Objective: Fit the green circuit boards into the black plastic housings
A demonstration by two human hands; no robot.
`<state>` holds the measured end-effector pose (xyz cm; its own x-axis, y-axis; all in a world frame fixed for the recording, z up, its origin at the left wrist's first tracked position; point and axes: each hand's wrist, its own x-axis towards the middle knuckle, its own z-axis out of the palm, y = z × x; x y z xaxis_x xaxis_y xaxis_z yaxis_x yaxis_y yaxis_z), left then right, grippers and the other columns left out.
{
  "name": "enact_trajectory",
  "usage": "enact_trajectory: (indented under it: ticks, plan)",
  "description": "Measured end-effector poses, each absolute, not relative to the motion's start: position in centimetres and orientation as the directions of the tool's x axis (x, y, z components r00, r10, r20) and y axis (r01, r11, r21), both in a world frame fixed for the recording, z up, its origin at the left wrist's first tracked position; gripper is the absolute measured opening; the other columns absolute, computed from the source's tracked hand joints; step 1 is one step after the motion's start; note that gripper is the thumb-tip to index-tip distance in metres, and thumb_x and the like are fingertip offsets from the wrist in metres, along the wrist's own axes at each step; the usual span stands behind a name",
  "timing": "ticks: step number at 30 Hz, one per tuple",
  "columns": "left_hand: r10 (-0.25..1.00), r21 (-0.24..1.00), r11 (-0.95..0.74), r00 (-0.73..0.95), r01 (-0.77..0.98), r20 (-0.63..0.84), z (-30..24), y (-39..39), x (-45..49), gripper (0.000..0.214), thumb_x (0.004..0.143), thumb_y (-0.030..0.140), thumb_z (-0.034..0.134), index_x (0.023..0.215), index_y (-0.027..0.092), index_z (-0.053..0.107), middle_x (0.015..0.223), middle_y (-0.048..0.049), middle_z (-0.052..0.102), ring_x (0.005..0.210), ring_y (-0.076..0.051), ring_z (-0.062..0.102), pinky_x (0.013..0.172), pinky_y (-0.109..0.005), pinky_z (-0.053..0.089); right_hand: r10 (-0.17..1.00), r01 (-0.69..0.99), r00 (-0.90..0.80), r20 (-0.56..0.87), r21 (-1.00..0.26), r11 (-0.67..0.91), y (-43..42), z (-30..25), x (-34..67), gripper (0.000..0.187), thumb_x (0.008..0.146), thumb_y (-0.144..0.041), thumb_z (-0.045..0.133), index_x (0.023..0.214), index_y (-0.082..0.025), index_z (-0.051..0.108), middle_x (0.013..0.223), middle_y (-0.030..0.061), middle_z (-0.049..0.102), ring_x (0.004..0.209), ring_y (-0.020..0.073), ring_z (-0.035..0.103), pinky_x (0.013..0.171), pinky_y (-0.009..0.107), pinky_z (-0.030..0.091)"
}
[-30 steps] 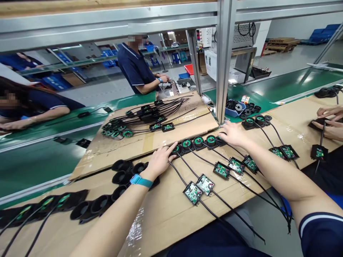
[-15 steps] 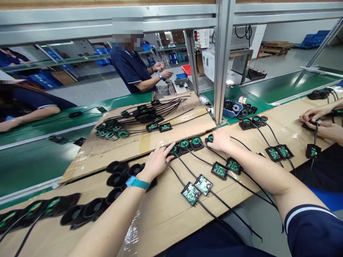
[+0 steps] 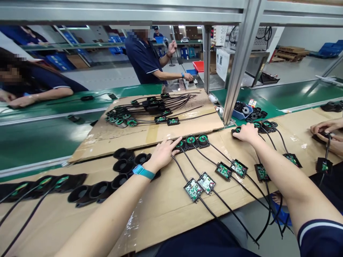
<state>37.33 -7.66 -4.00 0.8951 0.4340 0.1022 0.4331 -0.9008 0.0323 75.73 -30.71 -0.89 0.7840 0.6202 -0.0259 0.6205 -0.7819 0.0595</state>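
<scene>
My left hand, a blue band on its wrist, lies with fingers stretched out, the index fingertip touching the end of a row of round black housings. Green ring-shaped circuit boards sit inside these housings, and black cables lead from them to open boxes with circuit boards. Farther right, my right hand has its fingers closed on another round black housing, whose far side shows. It is beside a pair of similar housings. An open circuit box lies next to my right forearm.
Empty black cups stand left of my left forearm. A cardboard sheet holds a bundle of cabled parts. A metal post rises behind, near a blue bin. Co-worker's hands handle a part at right.
My right hand has shifted right with the round black housing, away from the row and up to the right-hand pair. My left hand stays at the row. The view has turned slightly.
</scene>
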Motion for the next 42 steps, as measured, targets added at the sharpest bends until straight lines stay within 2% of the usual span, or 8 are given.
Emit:
enact_trajectory:
  ticks: [10,14,18,21,23,28,33,42]
  plan:
    - [0.463,0.105,-0.885,0.881,0.454,0.095,-3.7,-7.8,37.4,0.062,0.102,0.044,0.046,0.16,0.034,0.029,0.132,-0.0133,0.06,0.143,-0.034,0.038,0.108,-0.049,0.042,0.533,0.541,0.841,-0.093,0.133,-0.831,-29.3,-0.1,77.0,0.079,0.079,-0.07,0.059,0.127,-0.006,0.064,0.133,0.0283,0.051,0.129,0.0445,0.044,0.102,0.06,0.04]
    - [0.452,0.127,-0.889,0.887,0.44,0.097,-3.7,-7.8,37.4,0.061,0.103,0.045,0.045,0.161,0.034,0.028,0.126,-0.0125,0.063,0.133,-0.033,0.047,0.105,-0.046,0.043,0.581,0.567,0.809,0.091,0.142,-0.811,-29.1,1.2,74.3,0.066,0.084,-0.059,0.063,0.125,-0.007,0.062,0.13,0.027,0.054,0.126,0.0438,0.045,0.101,0.062,0.038]
    - [0.454,0.126,-0.889,0.885,0.441,0.102,-3.5,-7.9,37.5,0.064,0.101,0.053,0.045,0.16,0.033,0.03,0.128,-0.0132,0.062,0.133,-0.034,0.046,0.106,-0.048,0.042,0.833,0.846,0.504,0.228,0.062,-0.529,-27.2,2.1,67.3,0.054,0.093,-0.054,0.058,0.13,-0.014,0.059,0.133,0.0219,0.055,0.124,0.0385,0.046,0.101,0.053,0.039]
    - [0.467,0.115,-0.882,0.878,0.456,0.102,-3.4,-8.0,37.5,0.067,0.1,0.055,0.045,0.161,0.032,0.029,0.131,-0.0144,0.062,0.134,-0.035,0.046,0.107,-0.05,0.041,0.97,0.979,0.19,0.15,0.039,-0.198,-24.4,1.8,61.9,0.061,0.095,-0.053,0.06,0.146,-0.021,0.047,0.136,0.0179,0.054,0.124,0.0345,0.049,0.104,0.049,0.038]
    - [0.469,0.109,-0.882,0.878,0.459,0.097,-3.3,-8.1,37.6,0.068,0.1,0.055,0.046,0.161,0.031,0.027,0.131,-0.0148,0.062,0.134,-0.035,0.047,0.106,-0.05,0.043,0.992,0.994,0.109,0.066,0.025,-0.111,-22.5,1.2,59.5,0.063,0.096,-0.052,0.061,0.149,-0.024,0.043,0.132,0.017,0.056,0.119,0.0322,0.053,0.1,0.045,0.041]
    - [0.456,0.093,-0.89,0.883,0.447,0.109,-3.3,-8.0,37.9,0.065,0.1,0.053,0.049,0.159,0.029,0.034,0.139,-0.0159,0.057,0.138,-0.035,0.044,0.108,-0.05,0.043,0.988,0.987,0.151,0.018,0.048,-0.152,-20.1,-0.3,58.1,0.062,0.097,-0.066,0.05,0.135,-0.017,0.054,0.124,0.0206,0.056,0.114,0.0338,0.057,0.093,0.043,0.048]
    - [0.441,0.084,-0.897,0.893,0.435,0.086,-3.1,-7.8,38.7,0.059,0.099,0.045,0.052,0.154,0.026,0.041,0.136,-0.0164,0.056,0.127,-0.033,0.053,0.103,-0.048,0.047,0.989,0.989,0.146,0.021,0.029,-0.147,-20.0,-0.8,58.6,0.067,0.095,-0.074,0.046,0.129,-0.017,0.056,0.121,0.0186,0.061,0.114,0.033,0.059,0.092,0.044,0.052]
    - [0.375,0.003,-0.927,0.927,0.375,0.031,-2.6,-8.6,40.7,0.054,0.097,0.037,0.056,0.147,0.019,0.045,0.131,-0.0189,0.058,0.12,-0.034,0.059,0.098,-0.045,0.051,0.99,0.99,0.136,0.045,0.021,-0.137,-20.6,-1.1,59.7,0.064,0.092,-0.067,0.058,0.122,-0.01,0.059,0.116,0.0209,0.067,0.107,0.0335,0.067,0.086,0.041,0.056]
